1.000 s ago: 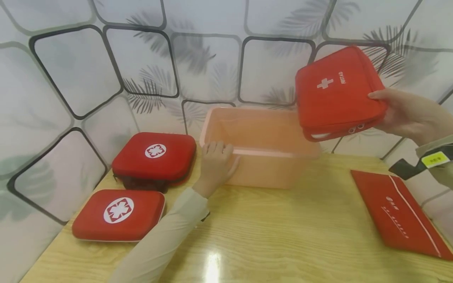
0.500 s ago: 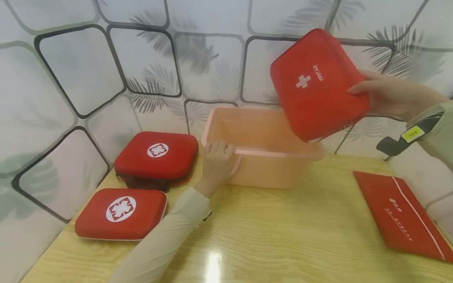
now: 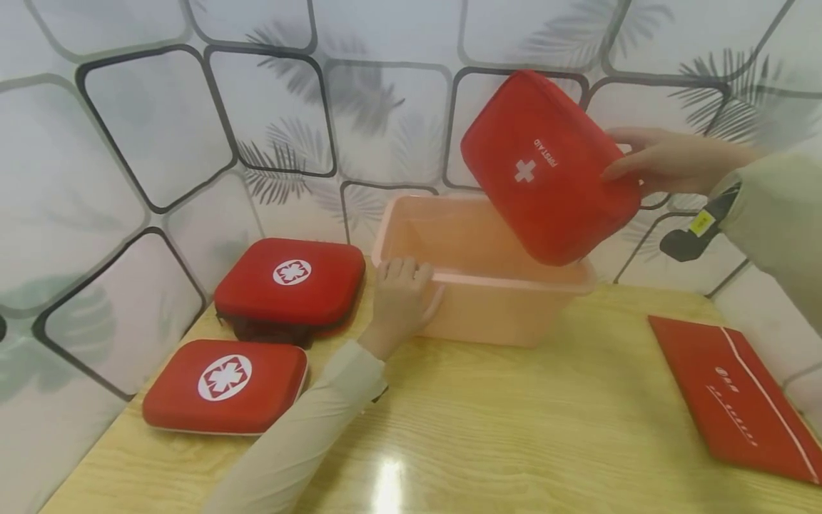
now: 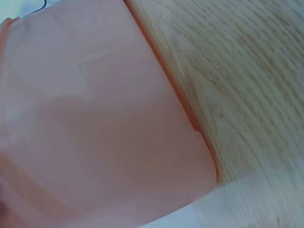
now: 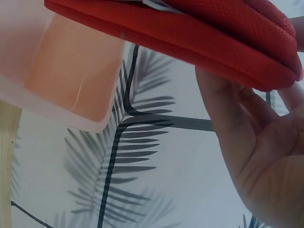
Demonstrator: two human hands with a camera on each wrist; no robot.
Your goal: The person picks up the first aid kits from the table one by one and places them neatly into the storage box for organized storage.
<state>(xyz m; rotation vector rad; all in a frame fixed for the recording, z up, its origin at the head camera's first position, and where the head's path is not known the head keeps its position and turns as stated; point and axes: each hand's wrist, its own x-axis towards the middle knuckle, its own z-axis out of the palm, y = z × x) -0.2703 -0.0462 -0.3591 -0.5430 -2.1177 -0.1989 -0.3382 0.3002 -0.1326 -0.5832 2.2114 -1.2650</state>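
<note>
Head: one red first-aid pouch (image 3: 542, 168), tilted, gripped by your right hand (image 3: 668, 160), raised near the peach bin (image 3: 488, 310); your left hand (image 3: 399, 303) holding its near rim. Left wrist: bin, tabletop (image 4: 256, 95). Right wrist: pouch; bin and patterned wall (image 5: 180, 166) beyond.

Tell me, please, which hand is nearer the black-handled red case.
Left: the left hand grips the bin just beside the case; the right hand is raised far right of it.

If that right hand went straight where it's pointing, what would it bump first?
The red first-aid bag that the right hand is holding. Beyond that, probably the patterned wall, though the depth is hard to judge.
</note>
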